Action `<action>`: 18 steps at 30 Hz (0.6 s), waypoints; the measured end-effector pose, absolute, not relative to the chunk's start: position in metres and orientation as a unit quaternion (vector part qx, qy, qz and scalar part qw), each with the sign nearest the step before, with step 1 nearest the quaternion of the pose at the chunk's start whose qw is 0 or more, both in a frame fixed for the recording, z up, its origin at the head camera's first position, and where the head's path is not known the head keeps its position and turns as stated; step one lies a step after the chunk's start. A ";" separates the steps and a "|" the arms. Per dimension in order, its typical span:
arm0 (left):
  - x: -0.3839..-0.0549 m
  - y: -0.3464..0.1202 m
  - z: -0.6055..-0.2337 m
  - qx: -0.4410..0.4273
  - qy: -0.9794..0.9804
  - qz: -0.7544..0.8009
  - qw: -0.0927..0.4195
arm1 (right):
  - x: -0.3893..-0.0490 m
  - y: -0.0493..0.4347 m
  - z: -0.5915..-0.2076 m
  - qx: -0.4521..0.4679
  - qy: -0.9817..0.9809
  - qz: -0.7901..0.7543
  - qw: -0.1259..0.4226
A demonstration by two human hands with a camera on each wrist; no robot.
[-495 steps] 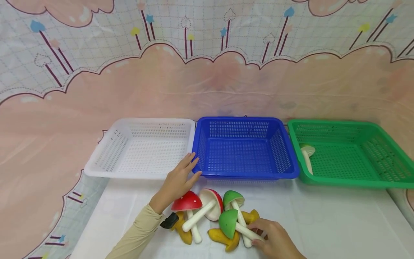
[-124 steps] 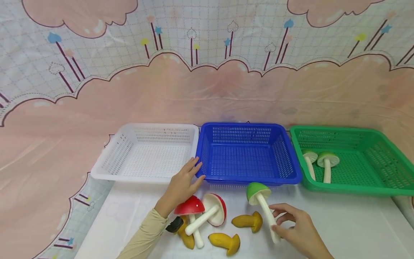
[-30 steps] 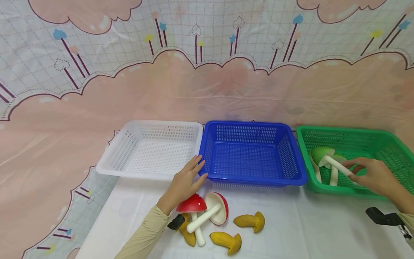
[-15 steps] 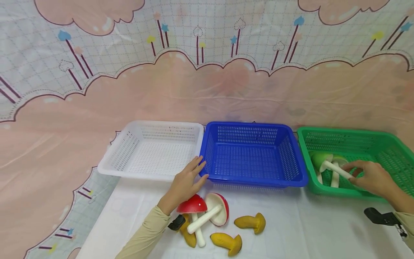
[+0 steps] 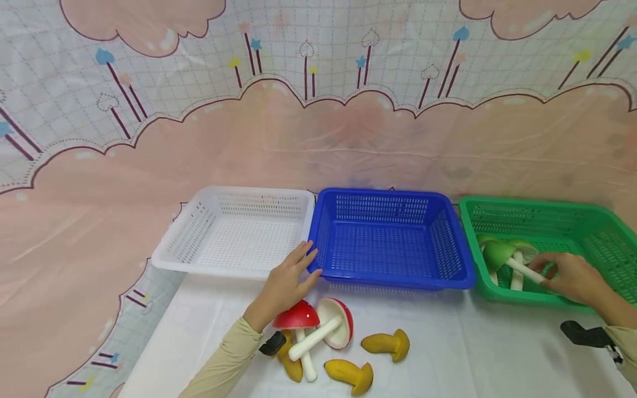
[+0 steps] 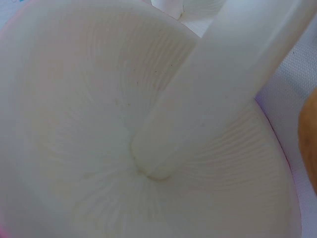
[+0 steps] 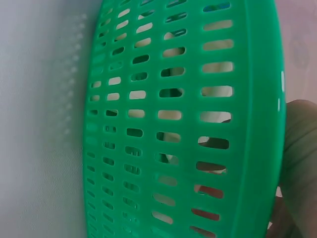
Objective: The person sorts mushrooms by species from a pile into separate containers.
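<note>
My right hand [image 5: 572,276] pinches the white stem of a green-capped toy mushroom [image 5: 497,255] inside the green basket [image 5: 537,299]. Its cap points left, over two other green-capped mushrooms lying there. In the right wrist view, the basket's slotted wall [image 7: 190,101] hides most of the right hand [image 7: 303,158]. My left hand [image 5: 283,284] has its fingers extended, fingertips at the near left corner of the blue basket [image 5: 393,281]. Just below it lie two red-capped mushrooms [image 5: 297,316] with crossed stems. One's pale gilled underside [image 6: 89,129] fills the left wrist view.
A white basket [image 5: 211,269] stands to the left of the blue one; both have bare bottoms. Brownish-yellow mushrooms lie on the white cloth: one [image 5: 387,344] at centre right, one [image 5: 348,375] nearer the front, and one [image 5: 292,365] partly under the red-capped pair.
My right hand has carried green-capped mushrooms from the table pile into the green basket. Lately it has lowered the current one, its cap swinging round. The left hand has stayed put.
</note>
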State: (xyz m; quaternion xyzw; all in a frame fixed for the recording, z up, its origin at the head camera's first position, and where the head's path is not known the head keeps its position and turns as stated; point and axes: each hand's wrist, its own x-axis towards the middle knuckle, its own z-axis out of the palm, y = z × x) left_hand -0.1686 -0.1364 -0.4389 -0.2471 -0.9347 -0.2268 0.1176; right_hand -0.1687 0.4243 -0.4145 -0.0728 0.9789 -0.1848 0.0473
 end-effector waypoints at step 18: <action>-0.168 -0.136 -0.436 -0.250 -0.934 -0.224 0.121 | -0.175 0.436 -0.419 -0.110 0.963 -0.208 0.130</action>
